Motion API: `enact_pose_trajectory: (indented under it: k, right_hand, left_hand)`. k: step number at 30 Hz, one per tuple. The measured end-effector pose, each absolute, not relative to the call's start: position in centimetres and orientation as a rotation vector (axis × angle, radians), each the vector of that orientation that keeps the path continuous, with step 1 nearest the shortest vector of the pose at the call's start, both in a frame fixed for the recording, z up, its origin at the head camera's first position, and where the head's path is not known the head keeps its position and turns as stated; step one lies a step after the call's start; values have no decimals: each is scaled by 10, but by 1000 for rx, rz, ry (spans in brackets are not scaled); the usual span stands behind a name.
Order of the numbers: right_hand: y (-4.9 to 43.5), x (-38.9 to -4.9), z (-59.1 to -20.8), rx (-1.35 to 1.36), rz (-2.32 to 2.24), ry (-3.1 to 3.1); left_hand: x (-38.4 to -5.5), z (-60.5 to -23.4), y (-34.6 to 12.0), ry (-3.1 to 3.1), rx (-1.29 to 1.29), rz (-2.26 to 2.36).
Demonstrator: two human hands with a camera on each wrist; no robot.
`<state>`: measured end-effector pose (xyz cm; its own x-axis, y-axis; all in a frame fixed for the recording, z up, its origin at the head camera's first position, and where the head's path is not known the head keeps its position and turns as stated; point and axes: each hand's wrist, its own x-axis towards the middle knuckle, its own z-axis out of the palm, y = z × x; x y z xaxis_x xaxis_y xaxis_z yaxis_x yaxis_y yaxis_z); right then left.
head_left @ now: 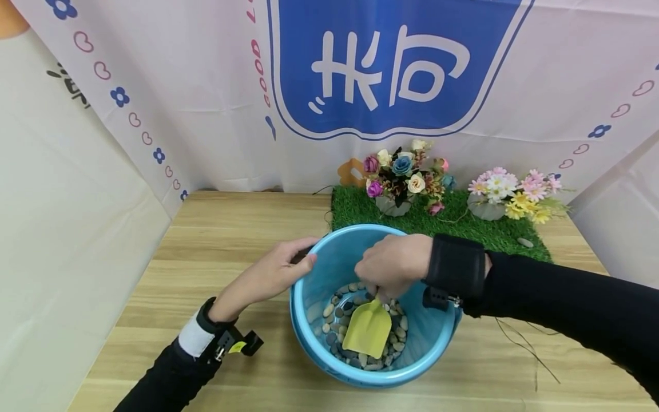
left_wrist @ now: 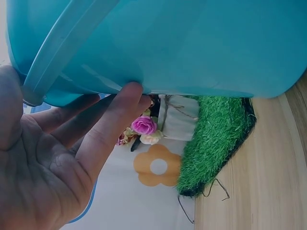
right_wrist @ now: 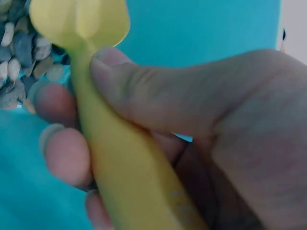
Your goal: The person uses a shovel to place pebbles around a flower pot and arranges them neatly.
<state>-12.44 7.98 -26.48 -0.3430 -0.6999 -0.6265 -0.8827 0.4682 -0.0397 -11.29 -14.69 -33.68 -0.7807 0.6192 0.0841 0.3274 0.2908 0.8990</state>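
Note:
A blue bucket (head_left: 443, 349) stands on the wooden table with a layer of pebbles (head_left: 329, 327) at its bottom. My left hand (head_left: 273, 272) grips the bucket's left rim, thumb over the edge. In the left wrist view, that hand's fingers (left_wrist: 110, 120) lie along the bucket's outer wall, near its handle (left_wrist: 62, 48). Inside the bucket, my right hand (head_left: 393, 263) holds a yellow toy shovel (head_left: 368, 329), blade just over the pebbles. Seen from the right wrist, the thumb and fingers wrap the shovel's handle (right_wrist: 120, 158).
Behind the bucket lies a green artificial turf mat (head_left: 458, 229), bearing a pot of mixed roses (head_left: 401, 177) and a pot of daisies (head_left: 507, 191). A grey stone (head_left: 525, 242) sits on its right part. A printed white cloth (head_left: 216, 114) hangs behind the table (head_left: 231, 229).

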Motion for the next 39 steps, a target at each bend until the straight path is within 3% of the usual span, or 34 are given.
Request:
enact_pose_trajectory:
  k: [39]
  right_hand:
    - [91,-140,-263,-1294,160,1959]
  left_hand:
    - [-113,-338,-146,2291,860,1479]
